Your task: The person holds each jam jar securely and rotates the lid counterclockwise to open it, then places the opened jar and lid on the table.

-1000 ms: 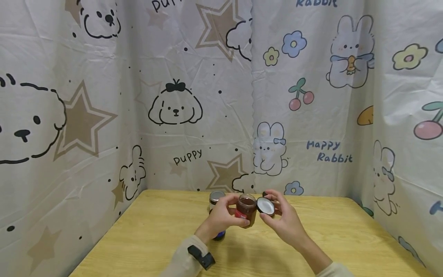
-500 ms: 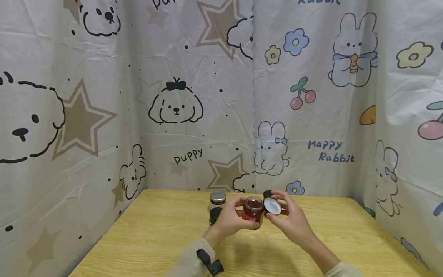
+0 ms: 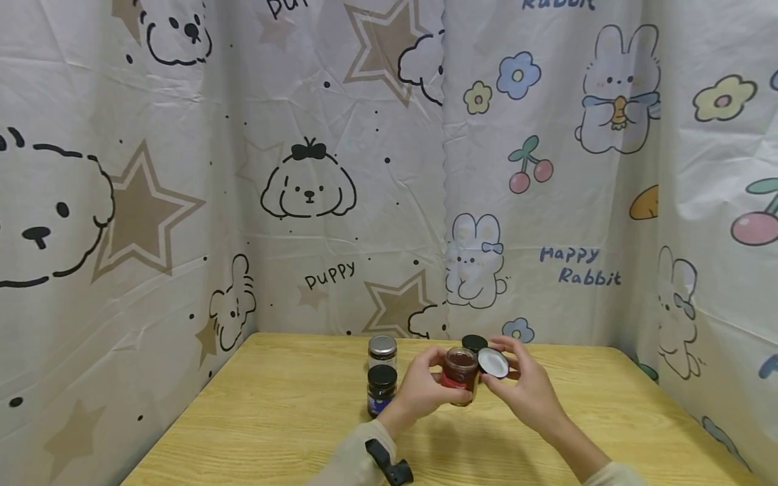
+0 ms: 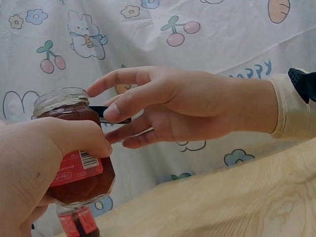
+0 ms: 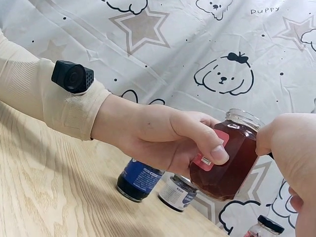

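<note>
My left hand [image 3: 422, 388] grips an uncapped glass jar of dark reddish-brown jam [image 3: 460, 374] above the table, thumb across its red label. In the left wrist view the jar's bare threaded rim shows at the top. Just right of that rim, my right hand [image 3: 529, 385] pinches a round lid [image 3: 494, 363], black outside, its white inner face turned toward the head camera. The lid is tilted and off the jar. From the right wrist view, the jar [image 5: 229, 158] leans a little, and my right hand hides most of the lid.
On the wooden table [image 3: 261, 418], a black-lidded jar with a blue label [image 3: 381, 391] stands in front of a silver-lidded jar [image 3: 382, 352]. Another black-lidded jar [image 3: 474, 343] stands behind the held one. Printed curtains [image 3: 340, 236] enclose the table's back and sides.
Both hands have moved to the right, carrying the jam jar and lid with them. The blue-labelled jar has come out from behind my left arm, and the back jar's black lid shows more.
</note>
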